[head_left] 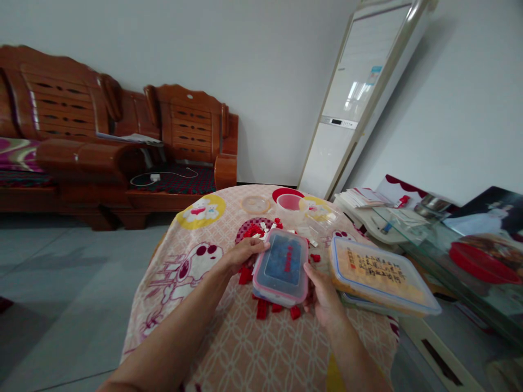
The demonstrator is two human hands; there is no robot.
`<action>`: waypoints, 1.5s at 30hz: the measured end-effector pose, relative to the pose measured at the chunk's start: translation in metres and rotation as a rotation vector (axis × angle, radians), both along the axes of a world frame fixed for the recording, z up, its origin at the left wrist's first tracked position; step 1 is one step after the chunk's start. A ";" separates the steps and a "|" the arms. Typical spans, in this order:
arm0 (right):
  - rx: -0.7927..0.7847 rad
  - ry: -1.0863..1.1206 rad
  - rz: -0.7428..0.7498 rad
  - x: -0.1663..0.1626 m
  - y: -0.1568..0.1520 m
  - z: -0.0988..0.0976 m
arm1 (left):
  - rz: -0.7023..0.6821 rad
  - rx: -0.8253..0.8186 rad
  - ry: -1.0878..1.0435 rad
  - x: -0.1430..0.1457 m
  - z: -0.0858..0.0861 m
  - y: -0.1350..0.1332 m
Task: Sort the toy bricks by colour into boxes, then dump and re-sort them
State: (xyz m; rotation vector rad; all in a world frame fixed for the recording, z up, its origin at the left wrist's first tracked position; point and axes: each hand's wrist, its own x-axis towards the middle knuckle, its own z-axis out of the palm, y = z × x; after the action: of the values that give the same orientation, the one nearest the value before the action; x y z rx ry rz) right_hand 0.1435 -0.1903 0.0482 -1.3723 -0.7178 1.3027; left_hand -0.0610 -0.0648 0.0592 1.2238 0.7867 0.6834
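A clear plastic box with a pink-rimmed lid (281, 267) is between my two hands, above the table; something blue shows through the lid. My left hand (246, 254) grips its left edge, thumb on top. On the opposite edge my right hand (321, 294) is closed around the lower right side. Red and white building blocks (255, 231) lie loose behind the box, and more red blocks (262, 309) show below its near edge. Whether the box touches the blocks I cannot tell.
Stacked boxes with a blue-rimmed lid on top (379, 275) stand at the right. Behind are a round tub (291, 205), a round clear lid (255, 204) and a clear tray (324, 218). A patterned cloth (253, 354) covers the table. A glass-topped stand (433, 245) borders it on the right.
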 end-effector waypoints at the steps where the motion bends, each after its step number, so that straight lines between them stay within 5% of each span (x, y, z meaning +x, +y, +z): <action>1: 0.013 0.017 -0.012 -0.001 0.000 0.000 | 0.012 -0.032 -0.029 0.001 0.000 0.000; 6: 0.098 0.072 -0.043 -0.009 0.000 0.001 | 0.106 -0.184 -0.108 0.003 0.000 -0.001; 15: 0.153 0.019 -0.191 -0.009 0.008 0.000 | 0.167 -0.188 -0.175 0.006 -0.001 -0.002; 25: 0.071 -0.008 -0.075 -0.018 -0.003 0.007 | 0.399 -0.171 -0.318 0.012 -0.009 0.006; 28: 0.019 -0.018 -0.031 -0.020 -0.003 0.009 | 0.322 -0.144 -0.294 0.012 -0.010 0.004; 35: 0.002 0.065 -0.099 -0.015 -0.001 0.003 | -0.167 0.030 0.003 -0.022 -0.005 0.005; 37: 0.008 0.080 -0.136 -0.013 0.000 0.001 | -0.212 0.081 0.067 -0.034 -0.004 0.011; 42: 0.061 0.113 -0.098 -0.010 0.000 -0.003 | 0.322 0.139 0.055 -0.039 -0.001 0.026; 45: 0.087 0.101 -0.051 -0.007 -0.001 -0.004 | 0.324 0.138 0.064 -0.029 0.001 0.027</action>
State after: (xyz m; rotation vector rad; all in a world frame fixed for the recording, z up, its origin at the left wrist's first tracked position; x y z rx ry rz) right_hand 0.1363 -0.1911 0.0441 -1.2387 -0.6592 1.2767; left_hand -0.0901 -0.0379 0.0600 1.2601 1.0174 0.9790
